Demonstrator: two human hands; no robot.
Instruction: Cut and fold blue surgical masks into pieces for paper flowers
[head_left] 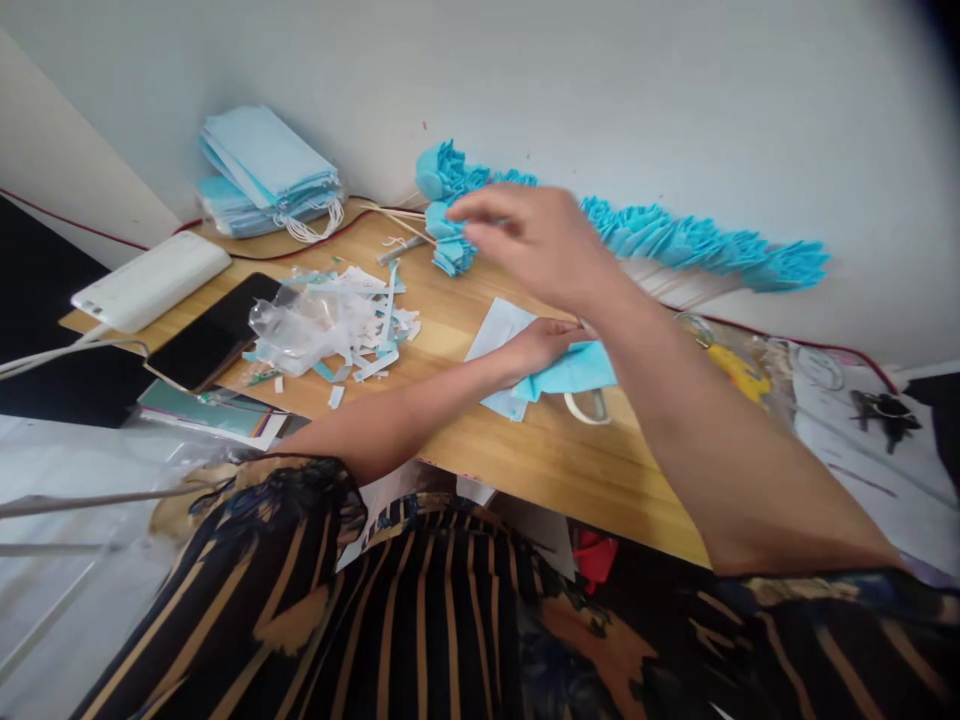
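Head view: your left hand [541,345] grips blue fabric [574,372] over the counter [615,465]; your right hand [536,242] hovers beyond it, fingers curled, hold unclear. Nearby, a crumpled plastic bag [292,330] lies among scraps [371,325].

Left forearm [416,405] slants up and rightward from lower left; left hand [541,346] low, palm down, fingertips partly hidden by right forearm [697,410]. Right arm bare, angled in from lower right; right hand [534,240] raised higher, fingers bent, pointing left, thumb apart.
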